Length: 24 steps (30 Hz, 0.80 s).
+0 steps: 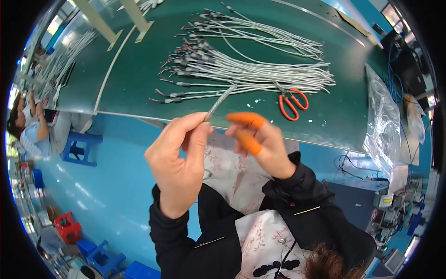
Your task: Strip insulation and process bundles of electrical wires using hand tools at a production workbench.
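- The left hand (179, 160) grips one grey cable (220, 103) between thumb and forefinger, just off the near edge of the tabletop (134, 93); its far part reaches over the tabletop.
- The right hand (267, 146), blurred, wears orange finger covers (251, 119); its fingers are parted beside the cable, with nothing visibly grasped.
- Seemingly done: the two cable bundles (274, 35) (260, 69) show dark sleeves and thin reddish wires at their left ends.
- Apparently unfinished: the held cable, whose near end the left fingers hide.
- Cutters (293, 103) lie unheld near white scraps (310, 121), suggesting some trimming is done.
- How many cables remain, I cannot tell.
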Tool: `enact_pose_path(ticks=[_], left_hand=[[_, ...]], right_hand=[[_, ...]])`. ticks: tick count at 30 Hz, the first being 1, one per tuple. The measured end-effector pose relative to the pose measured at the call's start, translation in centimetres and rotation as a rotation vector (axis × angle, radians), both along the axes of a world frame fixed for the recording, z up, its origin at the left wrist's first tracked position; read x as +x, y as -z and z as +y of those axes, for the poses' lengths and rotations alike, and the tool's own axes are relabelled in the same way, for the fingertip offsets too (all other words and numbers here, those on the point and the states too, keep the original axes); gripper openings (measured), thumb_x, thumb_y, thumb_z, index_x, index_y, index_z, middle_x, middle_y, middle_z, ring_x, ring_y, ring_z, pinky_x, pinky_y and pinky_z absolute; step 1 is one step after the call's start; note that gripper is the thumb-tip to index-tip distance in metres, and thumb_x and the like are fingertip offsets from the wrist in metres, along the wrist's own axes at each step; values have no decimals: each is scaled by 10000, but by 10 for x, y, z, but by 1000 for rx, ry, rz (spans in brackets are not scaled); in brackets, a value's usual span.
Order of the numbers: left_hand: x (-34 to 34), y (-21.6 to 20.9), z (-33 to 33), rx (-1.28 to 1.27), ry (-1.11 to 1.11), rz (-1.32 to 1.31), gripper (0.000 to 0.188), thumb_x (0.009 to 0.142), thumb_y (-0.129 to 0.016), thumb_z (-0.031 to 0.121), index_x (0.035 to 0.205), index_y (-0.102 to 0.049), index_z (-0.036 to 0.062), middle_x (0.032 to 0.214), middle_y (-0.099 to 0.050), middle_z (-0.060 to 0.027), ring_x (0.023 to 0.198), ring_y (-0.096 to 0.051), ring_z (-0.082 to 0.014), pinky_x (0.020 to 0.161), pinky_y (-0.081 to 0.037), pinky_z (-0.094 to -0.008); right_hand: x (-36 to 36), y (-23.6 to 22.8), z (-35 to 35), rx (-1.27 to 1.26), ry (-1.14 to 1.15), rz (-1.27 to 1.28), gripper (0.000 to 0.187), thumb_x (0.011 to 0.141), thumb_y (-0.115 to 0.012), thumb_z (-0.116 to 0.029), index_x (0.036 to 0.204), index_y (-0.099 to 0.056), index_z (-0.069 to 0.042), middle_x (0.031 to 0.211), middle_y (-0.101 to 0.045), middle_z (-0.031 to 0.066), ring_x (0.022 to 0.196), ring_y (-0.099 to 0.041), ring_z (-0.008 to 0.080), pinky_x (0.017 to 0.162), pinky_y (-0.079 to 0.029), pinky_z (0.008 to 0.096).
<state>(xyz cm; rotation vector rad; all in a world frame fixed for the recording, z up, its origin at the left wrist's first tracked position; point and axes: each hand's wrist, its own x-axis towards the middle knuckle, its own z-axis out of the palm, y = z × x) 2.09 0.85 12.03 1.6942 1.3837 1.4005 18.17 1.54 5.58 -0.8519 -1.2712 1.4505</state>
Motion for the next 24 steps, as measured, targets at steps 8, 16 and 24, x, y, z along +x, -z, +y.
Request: enact_pose_path(ticks=[8,16,24], left_hand=[[35,63,2,44,-62,142,133,809,-627,-30,941,-641,-22,788,-653,-77,666,-592,-172,616,-471,-288],[19,116,10,-217,35,-171,291,795,-649,16,1084,-611,6,977,-634,-112,789,-592,-198,709,-478,-299],[-4,129,-6,2,268,178,311,759,-646,13,1068,-620,-12,1025,-604,-132,909,-576,-241,767,-488,-325]], right_hand=[[18,8,28,-96,-46,187,188,917,-534,-51,1081,-593,21,927,-616,88,641,-563,102,522,-438,205],[9,62,26,-237,-103,136,125,911,-537,-23,1013,-592,23,843,-620,73,616,-583,107,495,-436,219],[10,100,-11,183,-145,-391,95,893,-523,-8,956,-588,20,732,-591,64,557,-551,116,500,-431,233]])
